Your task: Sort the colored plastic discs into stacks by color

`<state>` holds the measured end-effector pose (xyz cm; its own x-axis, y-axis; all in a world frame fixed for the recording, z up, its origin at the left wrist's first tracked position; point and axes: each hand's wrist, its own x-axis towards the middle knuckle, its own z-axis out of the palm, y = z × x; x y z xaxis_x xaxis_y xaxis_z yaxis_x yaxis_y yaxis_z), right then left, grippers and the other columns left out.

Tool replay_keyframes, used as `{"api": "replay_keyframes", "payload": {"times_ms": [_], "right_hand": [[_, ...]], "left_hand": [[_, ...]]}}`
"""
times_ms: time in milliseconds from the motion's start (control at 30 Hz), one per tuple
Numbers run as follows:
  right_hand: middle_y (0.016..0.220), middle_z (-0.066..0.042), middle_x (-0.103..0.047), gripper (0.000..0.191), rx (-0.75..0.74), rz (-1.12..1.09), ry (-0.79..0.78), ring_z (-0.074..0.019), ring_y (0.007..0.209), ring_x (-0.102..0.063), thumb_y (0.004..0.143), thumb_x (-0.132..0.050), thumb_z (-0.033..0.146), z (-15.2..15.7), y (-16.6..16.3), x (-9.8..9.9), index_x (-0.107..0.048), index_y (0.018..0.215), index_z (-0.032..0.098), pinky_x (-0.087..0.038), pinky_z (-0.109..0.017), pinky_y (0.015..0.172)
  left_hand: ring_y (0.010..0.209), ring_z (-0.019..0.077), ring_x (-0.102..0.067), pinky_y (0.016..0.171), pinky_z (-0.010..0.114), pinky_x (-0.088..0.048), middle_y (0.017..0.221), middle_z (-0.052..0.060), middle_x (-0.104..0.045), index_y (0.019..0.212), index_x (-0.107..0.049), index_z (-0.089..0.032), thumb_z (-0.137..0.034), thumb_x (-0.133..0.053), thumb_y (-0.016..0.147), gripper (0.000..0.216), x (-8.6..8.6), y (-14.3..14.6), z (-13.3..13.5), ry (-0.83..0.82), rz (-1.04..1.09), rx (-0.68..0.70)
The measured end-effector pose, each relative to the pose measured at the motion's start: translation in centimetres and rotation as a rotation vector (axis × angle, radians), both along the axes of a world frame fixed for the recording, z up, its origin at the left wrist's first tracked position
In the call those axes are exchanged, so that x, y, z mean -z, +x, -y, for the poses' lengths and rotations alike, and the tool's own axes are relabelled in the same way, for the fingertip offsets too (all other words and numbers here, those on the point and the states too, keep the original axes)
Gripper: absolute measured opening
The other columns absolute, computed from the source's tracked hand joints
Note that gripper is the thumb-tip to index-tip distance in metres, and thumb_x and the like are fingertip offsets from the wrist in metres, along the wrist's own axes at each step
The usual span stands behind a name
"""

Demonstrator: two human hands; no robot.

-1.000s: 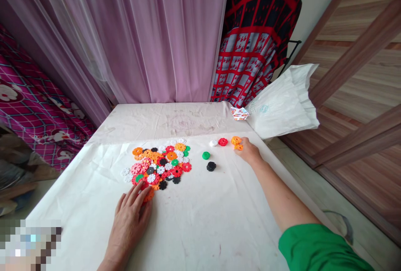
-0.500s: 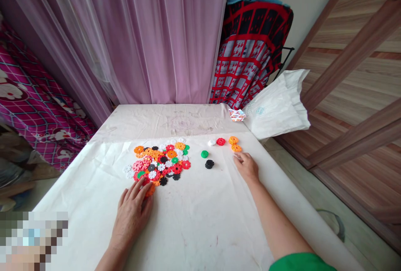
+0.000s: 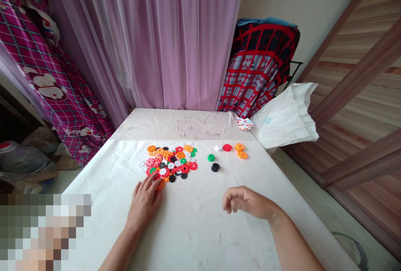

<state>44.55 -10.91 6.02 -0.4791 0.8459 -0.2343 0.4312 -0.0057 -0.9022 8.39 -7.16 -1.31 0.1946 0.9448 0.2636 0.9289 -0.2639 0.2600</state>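
Observation:
My left hand (image 3: 147, 198) lies at the near edge of a pile of snowflake discs (image 3: 171, 160) in red, orange, white, black and green. Its fingers are stretched out over the pile's front, and an orange disc (image 3: 161, 185) shows beside the fingertips. My right hand (image 3: 242, 201) hovers above the bare cloth with fingers loosely bent and no disc visible in it. Farther back, small sorted groups stand apart: black discs (image 3: 215, 167), a green one (image 3: 211, 158), white (image 3: 218, 148), red (image 3: 227, 147) and two orange groups, the nearer orange discs (image 3: 242, 154) below the farther.
A white cloth (image 3: 200, 229) covers the table. At its far right corner sit a small patterned paper box (image 3: 244, 123) and a white bag (image 3: 285, 116). Purple curtains (image 3: 181, 41) hang behind, a wooden door (image 3: 360, 95) stands right. A blurred patch covers the lower left.
My right hand has drawn back toward me from beside the orange discs. My left hand stays at the pile. The whole view has shifted slightly.

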Motion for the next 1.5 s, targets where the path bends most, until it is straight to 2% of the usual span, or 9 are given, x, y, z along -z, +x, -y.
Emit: {"api": "replay_keyframes", "payload": {"times_ms": [133, 200, 333, 667, 800, 933, 1067, 1267, 1500], "right_hand": [[0.085, -0.007, -0.073, 0.036, 0.762, 0.459, 0.286, -0.0158, 0.074, -0.062, 0.092, -0.041, 0.030, -2.7, 6.3, 0.2, -0.074, 0.084, 0.017, -0.045, -0.022, 0.064], [0.100, -0.009, -0.072, 0.033, 0.953, 0.728, 0.319, -0.0177, 0.078, -0.063, 0.089, -0.042, 0.021, -4.4, 8.4, 1.2, -0.074, 0.094, 0.019, -0.043, -0.024, 0.062], [0.113, -0.009, -0.067, 0.037, 0.854, 1.067, 0.239, -0.0192, 0.080, -0.065, 0.086, -0.042, 0.017, -7.2, 9.4, 3.5, -0.072, 0.106, 0.027, -0.042, -0.027, 0.061], [0.108, -0.009, -0.065, 0.038, 0.799, 1.050, 0.258, -0.0184, 0.082, -0.064, 0.085, -0.043, 0.016, -10.1, 8.9, 4.8, -0.070, 0.109, 0.028, -0.043, -0.028, 0.066], [0.112, -0.011, -0.064, 0.036, 0.818, 1.038, 0.274, -0.0205, 0.087, -0.063, 0.087, -0.042, 0.017, -8.6, 8.4, 5.7, -0.069, 0.109, 0.024, -0.043, -0.030, 0.069], [0.109, -0.010, -0.065, 0.032, 0.898, 0.961, 0.440, -0.0215, 0.090, -0.061, 0.087, -0.042, 0.019, -5.3, 6.2, 7.8, -0.071, 0.100, 0.022, -0.044, -0.031, 0.075], [0.107, -0.007, -0.067, 0.029, 0.840, 0.837, 0.577, -0.0221, 0.092, -0.060, 0.085, -0.043, 0.019, -2.2, 3.0, 9.1, -0.070, 0.092, 0.024, -0.044, -0.031, 0.080], [0.103, -0.007, -0.069, 0.030, 0.711, 0.780, 0.663, -0.0218, 0.094, -0.061, 0.083, -0.041, 0.015, -0.2, -0.9, 8.7, -0.069, 0.090, 0.023, -0.044, -0.032, 0.087], [0.103, -0.005, -0.069, 0.030, 0.578, 0.834, 0.697, -0.0210, 0.095, -0.060, 0.086, -0.041, 0.012, 1.5, -4.8, 8.2, -0.069, 0.092, 0.022, -0.043, -0.031, 0.086]], "left_hand": [[0.129, 0.0248, -0.050, 0.110, 0.051, -0.033, 0.139, 0.009, -0.056, 0.125, -0.062, -0.028, -0.032, -0.039, 0.094, 0.039, -0.1, 0.1, 0.1, 0.004, 0.010, -0.010], [0.128, 0.0251, -0.051, 0.110, 0.051, -0.033, 0.140, 0.009, -0.056, 0.125, -0.062, -0.027, -0.033, -0.039, 0.094, 0.039, -0.1, 0.1, 0.0, 0.006, 0.015, -0.009], [0.129, 0.0258, -0.050, 0.110, 0.052, -0.033, 0.140, 0.009, -0.055, 0.124, -0.063, -0.027, -0.033, -0.039, 0.094, 0.039, 0.1, 0.1, 0.0, 0.008, 0.014, -0.007], [0.130, 0.0259, -0.050, 0.109, 0.052, -0.034, 0.140, 0.009, -0.056, 0.124, -0.063, -0.028, -0.033, -0.041, 0.093, 0.038, 0.4, -0.1, -0.1, 0.021, 0.007, -0.007], [0.131, 0.0251, -0.049, 0.111, 0.052, -0.033, 0.141, 0.009, -0.054, 0.126, -0.061, -0.028, -0.032, -0.040, 0.093, 0.039, 0.1, 0.1, 0.0, 0.010, 0.008, -0.003], [0.133, 0.0271, -0.046, 0.110, 0.052, -0.033, 0.143, 0.008, -0.053, 0.127, -0.060, -0.026, -0.030, -0.042, 0.092, 0.040, 0.1, 0.2, 0.1, -0.009, 0.003, -0.008], [0.136, 0.0291, -0.041, 0.111, 0.053, -0.032, 0.145, 0.007, -0.051, 0.127, -0.061, -0.026, -0.026, -0.041, 0.092, 0.040, 0.0, 0.4, 0.2, 0.000, 0.013, -0.018], [0.137, 0.0289, -0.040, 0.113, 0.053, -0.031, 0.146, 0.005, -0.050, 0.126, -0.061, -0.025, -0.014, -0.037, 0.089, 0.045, -0.2, 0.6, 0.3, -0.006, 0.045, -0.047], [0.137, 0.0302, -0.039, 0.114, 0.049, -0.030, 0.147, 0.011, -0.047, 0.130, -0.057, -0.018, -0.021, -0.041, 0.090, 0.043, -0.4, 0.5, 0.5, -0.018, 0.087, -0.148]]}}
